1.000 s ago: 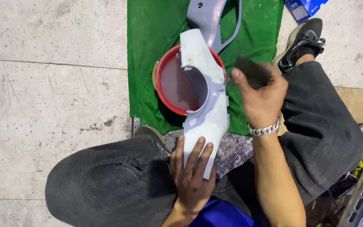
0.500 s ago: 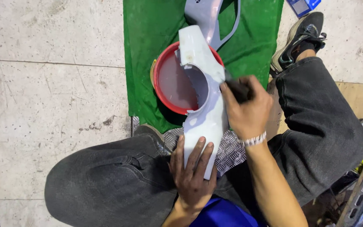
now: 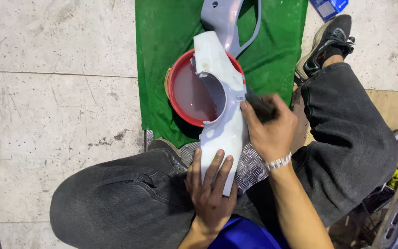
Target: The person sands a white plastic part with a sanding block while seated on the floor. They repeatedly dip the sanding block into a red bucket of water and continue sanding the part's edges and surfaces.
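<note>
**Head view: two hands on one pale grey panel over a red bucket**

Head camera looks straight down on a seated person in dark grey trousers. One long, curved, pale grey plastic body panel (image 3: 222,124) lies across the rim of a single round red plastic bucket (image 3: 180,108) that holds cloudy water. The panel's near end rests toward the person's lap, its far end reaches past the bucket.

The left hand (image 3: 210,191) lies flat on the near end of the panel, fingers spread and pressing down, not curled around anything. The right hand (image 3: 270,131) is clenched on one small dark sanding pad (image 3: 260,107), which is blurred, and holds it against the right edge of the panel just beside the bucket. A silver bracelet (image 3: 278,162) circles the right wrist.

Under the bucket is one green cloth (image 3: 162,41) spread on the pale stone tiled floor (image 3: 56,92). A second grey plastic panel (image 3: 229,18), darker and with a cut-out opening, lies on the cloth beyond the bucket. One black sneaker (image 3: 325,41) shows at upper right, near a small blue box (image 3: 329,7). A patch of ridged metal plate (image 3: 249,168) shows beneath the panel's near end, between the knees.
</note>
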